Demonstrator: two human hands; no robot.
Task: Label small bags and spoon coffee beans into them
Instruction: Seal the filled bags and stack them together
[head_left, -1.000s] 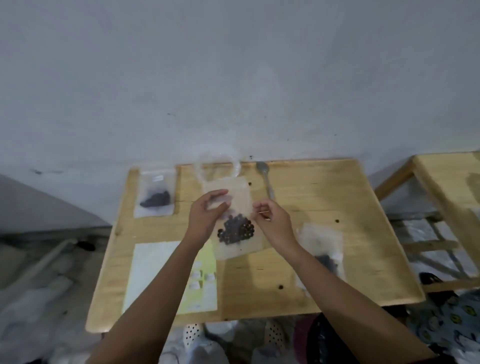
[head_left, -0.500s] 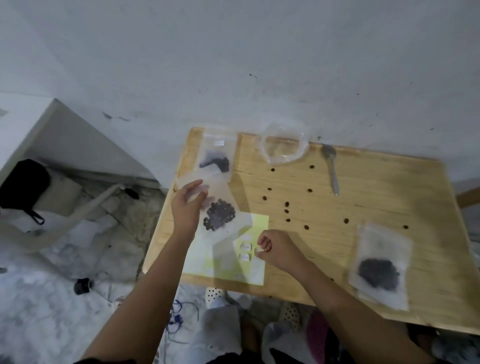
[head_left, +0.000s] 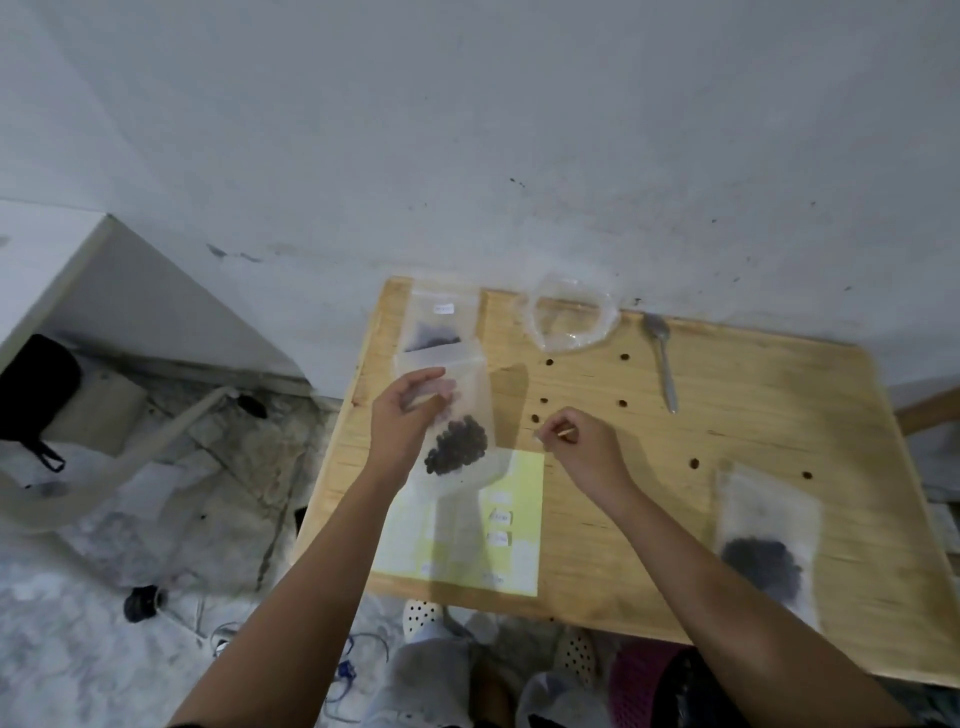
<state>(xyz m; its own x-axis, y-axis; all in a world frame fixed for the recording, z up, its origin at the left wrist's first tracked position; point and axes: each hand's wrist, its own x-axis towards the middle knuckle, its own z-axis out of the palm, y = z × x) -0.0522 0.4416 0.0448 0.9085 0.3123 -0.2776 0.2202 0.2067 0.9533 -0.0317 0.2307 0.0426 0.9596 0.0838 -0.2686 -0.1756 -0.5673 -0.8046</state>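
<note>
Head view: bean-filled bag (head_left: 457, 441) is pinched by its upper part in the left hand (head_left: 402, 421), above the label sheet (head_left: 467, 525). A small label (head_left: 540, 435) seems nipped in the right hand (head_left: 576, 441). Risk: the sticker folding or landing crooked; the bag tipping, beans joining the strays (head_left: 621, 403) on the counter (head_left: 753, 467).
</note>
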